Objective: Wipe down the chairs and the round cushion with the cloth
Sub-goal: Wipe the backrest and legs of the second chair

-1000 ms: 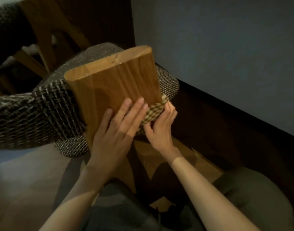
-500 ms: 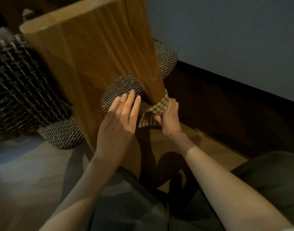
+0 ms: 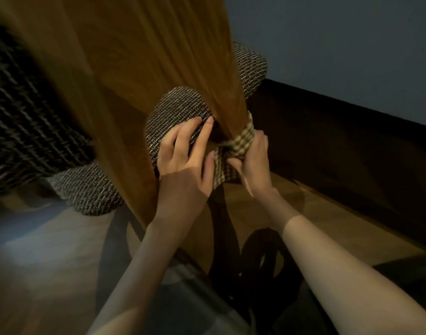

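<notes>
A wooden chair back (image 3: 139, 68) fills the upper middle of the view, narrowing down to a strut. My right hand (image 3: 253, 160) grips a checked cloth (image 3: 238, 143) wrapped round the strut's right edge. Left of it, my left hand (image 3: 183, 163) lies on the woven tweed seat cushion (image 3: 173, 112) showing through the chair's gap, fingers loosely spread, thumb touching the cloth's hanging end. More tweed upholstery (image 3: 25, 122) lies at the far left.
A grey wall (image 3: 352, 44) with a dark skirting board (image 3: 352, 146) runs along the right, close to the chair. Wooden floor (image 3: 37, 262) lies below. My dark-clothed legs (image 3: 195, 305) are at the bottom.
The view has dropped closer to the chair. My right hand slid the cloth down the wooden back's edge and now wraps it round the narrow strut. My left hand followed down onto the cushion.
</notes>
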